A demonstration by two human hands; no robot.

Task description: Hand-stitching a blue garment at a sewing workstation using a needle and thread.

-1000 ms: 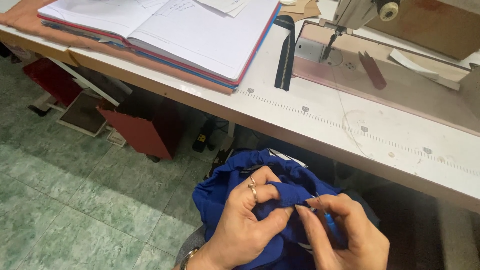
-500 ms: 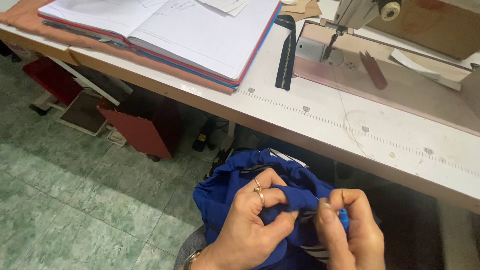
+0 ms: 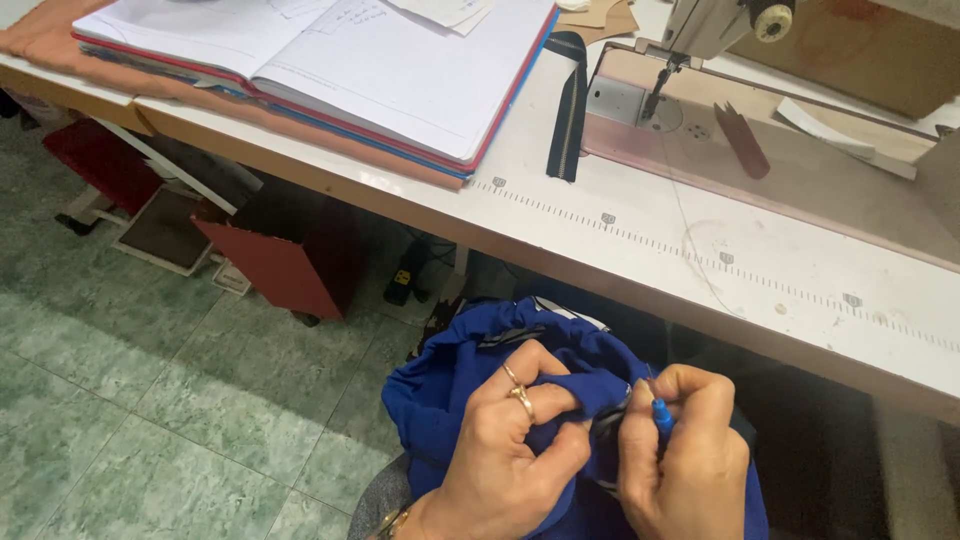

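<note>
Head cam: left hand (image 3: 505,450) pinches the blue fabric (image 3: 450,400) bunched in the lap, keeping the seam taut, so the right hand (image 3: 685,455) can work it with a small blue-handled tool (image 3: 660,413), below the sewing table (image 3: 640,250).

blue fabric (image 3: 450,390), blue tool (image 3: 661,415), green floor (image 3: 130,400)

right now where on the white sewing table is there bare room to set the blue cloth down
The white sewing table is bare along its front edge, between the black zipper and the right end, ahead of the sewing machine's base. The left end is crowded by the open white notebook.
</note>
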